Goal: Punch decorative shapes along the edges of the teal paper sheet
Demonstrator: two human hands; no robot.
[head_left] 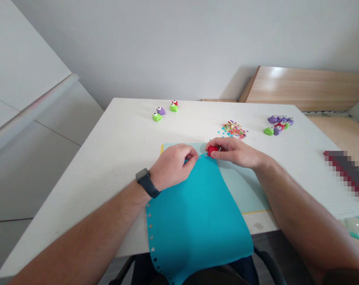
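Blue sheet (200, 213): middle of the frame, running from the two hands down past the front edge of the table (117, 146) at bottom centre, over the lap. Left hand (176, 163) has thumb and forefinger pinched on its top edge; right hand (235, 151) is closed around a red punch (212, 151) set at that edge. Small holes (151, 237) dot the left border.

Handling (judged by eye): light, thin, bendy, probably paper or soft foam; the lower end curves freely. Likely creases or tears easily, most of all along the holed border. Best hold: flat fingers on the unpunched right side, or a light pinch clear of the holes. Punch looks like smooth plastic, small enough for one hand.

Writing: no brand or label legible; watch (143, 178) face dark, object (348, 174) at right of frame pixelated.
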